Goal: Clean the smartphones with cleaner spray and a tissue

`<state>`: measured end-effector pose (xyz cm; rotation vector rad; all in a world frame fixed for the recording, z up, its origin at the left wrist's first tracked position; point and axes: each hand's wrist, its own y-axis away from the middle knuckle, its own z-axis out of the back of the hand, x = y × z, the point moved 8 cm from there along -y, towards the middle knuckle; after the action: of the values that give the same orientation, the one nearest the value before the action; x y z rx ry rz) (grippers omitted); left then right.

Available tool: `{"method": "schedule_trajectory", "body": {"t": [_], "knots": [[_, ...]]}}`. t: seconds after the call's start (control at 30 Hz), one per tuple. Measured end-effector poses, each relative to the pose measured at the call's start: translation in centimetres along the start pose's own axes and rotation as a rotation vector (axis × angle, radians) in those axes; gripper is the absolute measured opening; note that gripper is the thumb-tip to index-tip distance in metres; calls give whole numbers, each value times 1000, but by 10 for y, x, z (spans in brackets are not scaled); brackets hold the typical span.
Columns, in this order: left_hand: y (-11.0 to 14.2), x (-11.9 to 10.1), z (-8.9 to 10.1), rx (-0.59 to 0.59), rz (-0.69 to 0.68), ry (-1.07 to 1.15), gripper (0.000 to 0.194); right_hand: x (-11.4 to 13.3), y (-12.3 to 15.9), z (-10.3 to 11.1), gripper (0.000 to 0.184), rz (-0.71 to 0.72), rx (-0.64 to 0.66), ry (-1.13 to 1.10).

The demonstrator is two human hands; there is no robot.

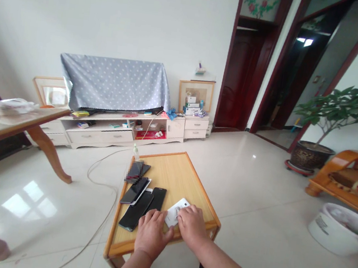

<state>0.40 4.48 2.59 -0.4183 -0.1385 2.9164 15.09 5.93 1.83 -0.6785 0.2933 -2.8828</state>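
A white smartphone (173, 210) lies back side up near the front right of the small wooden table (174, 168). My left hand (152, 234) is at its lower left edge, thumb and forefinger against the sides, gripping it. Over the phone's right part, my right hand (192, 223) has its fingers curled down. Under those fingertips is a small whitish patch whose kind I cannot make out. Left of my hands lie several dark smartphones (136, 209), some overlapping. Behind them is another dark phone (138, 190) atop a white-edged one.
A small clear bottle (136, 152) stands at the table's back left corner. A cable (101, 225) runs along the floor to the left. A larger wooden table (48, 121) is at left; a white tub (339, 230) and wooden sofa (352, 174) are at right.
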Motion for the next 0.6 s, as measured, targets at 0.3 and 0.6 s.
{"method": "schedule_trajectory", "body": {"t": [0.3, 0.6], "knots": [[-1, 4, -4, -2, -22, 8, 48, -36, -21, -7, 16, -265, -53, -194], [-1, 6, -5, 0, -32, 31, 48, 23, -5, -18, 26, 23, 52, -18]]}}
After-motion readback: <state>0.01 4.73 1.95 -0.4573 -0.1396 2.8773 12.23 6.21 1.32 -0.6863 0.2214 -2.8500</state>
